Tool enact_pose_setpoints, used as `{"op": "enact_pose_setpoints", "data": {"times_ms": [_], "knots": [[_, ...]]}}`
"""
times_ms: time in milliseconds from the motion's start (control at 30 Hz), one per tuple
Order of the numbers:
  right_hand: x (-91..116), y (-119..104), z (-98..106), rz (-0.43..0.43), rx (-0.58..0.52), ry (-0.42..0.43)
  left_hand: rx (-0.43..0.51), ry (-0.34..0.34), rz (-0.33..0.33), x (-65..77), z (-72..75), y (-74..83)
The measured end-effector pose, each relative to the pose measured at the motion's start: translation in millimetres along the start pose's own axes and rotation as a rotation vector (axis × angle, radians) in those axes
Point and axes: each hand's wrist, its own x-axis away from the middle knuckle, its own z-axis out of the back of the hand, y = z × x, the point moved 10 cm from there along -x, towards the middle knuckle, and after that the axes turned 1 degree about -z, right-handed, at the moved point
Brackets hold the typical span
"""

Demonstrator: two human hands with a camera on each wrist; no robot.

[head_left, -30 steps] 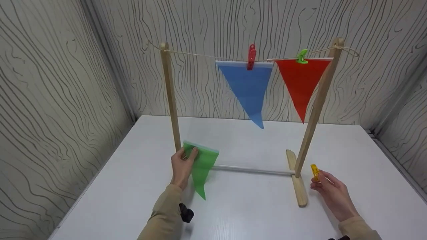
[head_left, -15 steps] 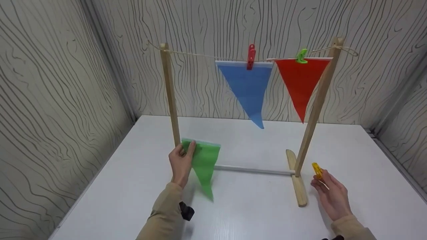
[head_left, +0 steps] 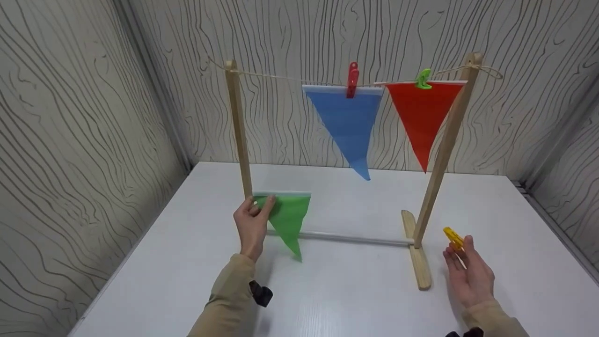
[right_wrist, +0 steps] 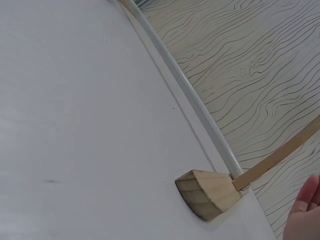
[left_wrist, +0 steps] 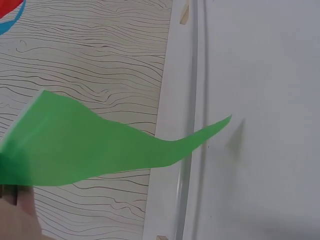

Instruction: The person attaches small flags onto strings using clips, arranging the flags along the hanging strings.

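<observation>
My left hand (head_left: pixel 251 228) pinches a green pennant (head_left: pixel 292 214) near the upper left corner of its pale top edge. The pennant hangs point down in front of the stand's left post; in the left wrist view the green cloth (left_wrist: pixel 90 142) stretches across, its tip curling. My right hand (head_left: pixel 473 276) holds a yellow clothespin (head_left: pixel 453 238) between thumb and fingers, to the right of the stand. Only part of the right hand (right_wrist: pixel 301 217) enters the right wrist view, where the clothespin is out of sight.
A string (head_left: pixel 271 76) runs between two wooden posts. On it hang a blue pennant (head_left: pixel 348 117) under a red clothespin (head_left: pixel 352 79) and a red pennant (head_left: pixel 425 117) under a green clothespin (head_left: pixel 424 79). A pale rod (head_left: pixel 355 239) joins the posts low down, near a wooden foot (head_left: pixel 420 269).
My left hand has risen slightly and moved a little left, and the green pennant's top edge has levelled. My right hand has shifted slightly right and turned, tilting the yellow clothespin further left.
</observation>
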Motion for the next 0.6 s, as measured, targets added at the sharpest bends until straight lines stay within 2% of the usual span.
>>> {"op": "enact_pose_setpoints", "data": {"times_ms": [133,200,300,467,600], "knots": [[0.6,0.6,5.5,-0.001,-0.091,0.081,0.001,-0.001,0.031,0.2,-0.9,4.0],[1.0,2.0,4.9,-0.018,-0.139,0.096,0.0,0.003,0.041,0.5,-0.9,6.5],[2.2,4.0,0.8,-0.049,-0.207,0.081,-0.009,0.004,0.04,1.0,-1.0,12.3],[4.2,6.5,-9.1,-0.1,-0.253,0.034,0.002,0.01,0.036,0.9,0.4,22.0],[6.5,6.8,-21.6,-0.123,-0.255,-0.069,0.05,0.035,0.04,-1.3,4.0,29.2]]}}
